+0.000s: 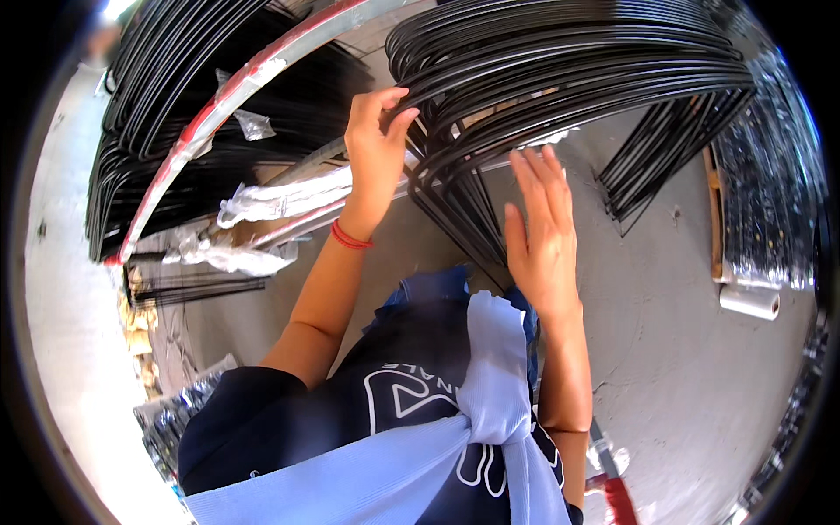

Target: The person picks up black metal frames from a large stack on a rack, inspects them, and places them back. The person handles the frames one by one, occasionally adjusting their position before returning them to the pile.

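Blk frames [573, 74]: L hand [376, 149] @ edge, gap to R hand [545, 232].

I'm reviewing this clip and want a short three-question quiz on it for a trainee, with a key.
1. Multiple choice: what are the fingertips of both hands nearest to?
A) the white roll on the floor
B) the bent black wire frames
C) the light-blue knotted cloth

2. True or false: the right hand is closed in a fist.

3. Short answer: on which wrist is the red bracelet?

Key:
1. B.
2. False; its fingers are extended.
3. The left wrist, just below the left hand.
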{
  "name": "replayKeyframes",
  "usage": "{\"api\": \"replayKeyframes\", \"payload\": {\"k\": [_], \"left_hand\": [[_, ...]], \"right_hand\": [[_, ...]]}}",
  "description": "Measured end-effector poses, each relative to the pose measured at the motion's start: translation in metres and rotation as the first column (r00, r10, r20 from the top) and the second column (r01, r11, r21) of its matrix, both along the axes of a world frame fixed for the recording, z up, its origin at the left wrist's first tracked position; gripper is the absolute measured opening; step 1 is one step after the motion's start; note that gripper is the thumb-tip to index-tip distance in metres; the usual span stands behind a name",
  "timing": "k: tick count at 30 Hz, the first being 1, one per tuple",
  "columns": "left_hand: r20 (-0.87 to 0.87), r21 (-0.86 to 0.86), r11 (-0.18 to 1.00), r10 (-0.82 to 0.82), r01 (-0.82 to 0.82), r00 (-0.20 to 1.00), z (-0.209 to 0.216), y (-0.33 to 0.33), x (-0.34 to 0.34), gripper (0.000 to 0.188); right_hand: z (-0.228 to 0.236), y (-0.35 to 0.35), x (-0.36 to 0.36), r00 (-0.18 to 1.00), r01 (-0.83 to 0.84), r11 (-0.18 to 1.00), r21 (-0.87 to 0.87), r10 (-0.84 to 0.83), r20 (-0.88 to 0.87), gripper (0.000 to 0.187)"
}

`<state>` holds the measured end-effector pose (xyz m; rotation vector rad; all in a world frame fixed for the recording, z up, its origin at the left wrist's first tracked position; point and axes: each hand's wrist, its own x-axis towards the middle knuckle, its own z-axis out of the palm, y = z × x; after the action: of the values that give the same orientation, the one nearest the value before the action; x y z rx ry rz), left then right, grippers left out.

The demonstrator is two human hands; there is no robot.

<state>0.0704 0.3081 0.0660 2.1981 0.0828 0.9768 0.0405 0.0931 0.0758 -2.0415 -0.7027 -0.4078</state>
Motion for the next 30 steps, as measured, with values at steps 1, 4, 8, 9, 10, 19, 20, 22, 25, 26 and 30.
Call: {"api": "replayKeyframes", "payload": {"k": [1, 4, 8, 9, 10, 19, 20, 22, 25, 26, 30], "left_hand": [[-0.039, 0.007, 1.000, 0.030, -0.030, 0.999, 0.001, 0.000, -0.002, 0.024], [-0.095, -0.193, 0.981, 0.018, -0.036, 0.995, 0.008, -0.005, -0.010, 0.026], [-0.199, -0.175, 0.984, -0.007, -0.028, 0.980, 0.036, -0.017, -0.017, 0.022], [-0.202, -0.190, 0.982, -0.033, -0.007, 0.979, 0.038, -0.018, -0.019, 0.022], [-0.204, -0.206, 0.979, -0.060, 0.017, 0.977, 0.039, -0.017, -0.021, 0.022], [-0.259, -0.365, 0.928, -0.175, 0.072, 0.950, 0.053, -0.017, -0.036, 0.026], [-0.265, -0.361, 0.929, -0.182, 0.077, 0.947, 0.055, -0.016, -0.037, 0.027], [-0.277, -0.356, 0.930, -0.199, 0.092, 0.940, 0.061, -0.015, -0.039, 0.028], [-0.273, -0.356, 0.930, -0.200, 0.094, 0.941, 0.060, -0.014, -0.042, 0.031], [-0.275, -0.363, 0.927, -0.203, 0.094, 0.940, 0.059, -0.014, -0.043, 0.031], [-0.277, -0.322, 0.942, -0.190, 0.096, 0.942, 0.059, -0.014, -0.043, 0.031]], "right_hand": [[0.002, -0.004, 0.011, 1.000, 0.011, 1.000, 0.010, -0.011, 0.020, 0.041], [0.014, -0.013, 0.033, 0.997, 0.037, 0.994, 0.102, -0.044, 0.067, 0.041], [0.026, -0.008, 0.080, 0.974, -0.054, 0.997, 0.051, 0.041, 0.222, 0.033], [0.025, -0.002, 0.096, 0.953, -0.097, 0.993, 0.060, 0.075, 0.295, 0.029], [0.025, 0.002, 0.108, 0.942, -0.138, 0.990, 0.036, 0.120, 0.314, 0.029], [0.025, 0.027, 0.155, 0.857, -0.409, 0.905, -0.118, 0.426, 0.290, 0.005], [0.024, 0.028, 0.156, 0.858, -0.409, 0.906, -0.112, 0.424, 0.290, 0.005], [0.022, 0.031, 0.157, 0.861, -0.406, 0.908, -0.101, 0.417, 0.291, 0.006], [0.021, 0.034, 0.156, 0.858, -0.430, 0.900, -0.076, 0.433, 0.275, 0.007], [0.020, 0.034, 0.155, 0.859, -0.433, 0.898, -0.078, 0.437, 0.265, 0.007], [0.024, 0.028, 0.154, 0.865, -0.451, 0.883, -0.128, 0.468, 0.178, 0.011]]}}
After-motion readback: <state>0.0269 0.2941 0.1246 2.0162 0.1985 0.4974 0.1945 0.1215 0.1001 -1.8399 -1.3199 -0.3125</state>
